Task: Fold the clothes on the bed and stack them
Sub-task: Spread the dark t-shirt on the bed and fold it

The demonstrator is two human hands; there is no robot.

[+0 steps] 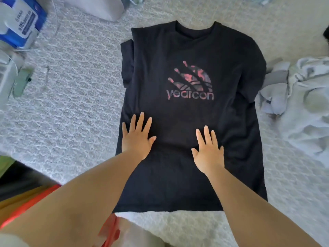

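Spread across the bed (71, 107), a soft, limp shirt (192, 122) is being pressed by the left hand (138, 138) and right hand (209, 152), fingers flat. It should probably be gripped at its side edges.

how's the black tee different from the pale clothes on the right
The black tee lies spread flat, front up, one sleeve folded in; the pale clothes sit crumpled in a heap. Both hands press flat on the tee; nothing touches the heap. Both lie on the bed.

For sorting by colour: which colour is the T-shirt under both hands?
Black T-shirt, pink-red logo; head view.
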